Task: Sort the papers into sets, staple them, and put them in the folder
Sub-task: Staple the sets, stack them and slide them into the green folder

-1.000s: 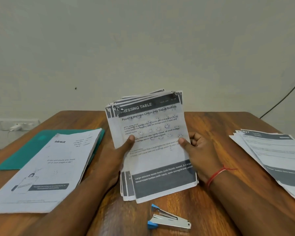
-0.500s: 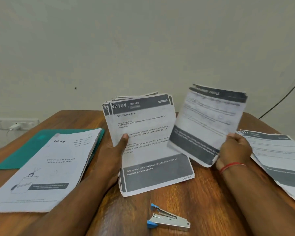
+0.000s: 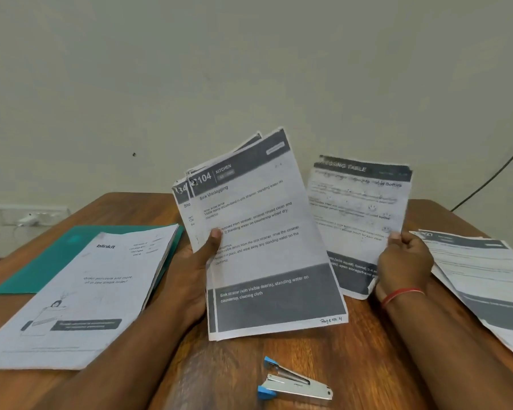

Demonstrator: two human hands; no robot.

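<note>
Right hand [image 3: 403, 261]: has let go of the stack's right edge and now pinches one loose page by its right side.
Dressing Table sheet [image 3: 359, 208]: was the top page a second ago; now held off to the right of the stack, straighter than half a second ago.
Stack [image 3: 267, 261]: now gripped by the left hand [image 3: 196, 261] alone, Sink Unclogging page uncovered on top, upper end tipped further right.

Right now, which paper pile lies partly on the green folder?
The blinkit-headed pile at left, overlapping the green folder. The right pile lies on bare table; the left hand holds a stack, the right hand one sheet.
</note>
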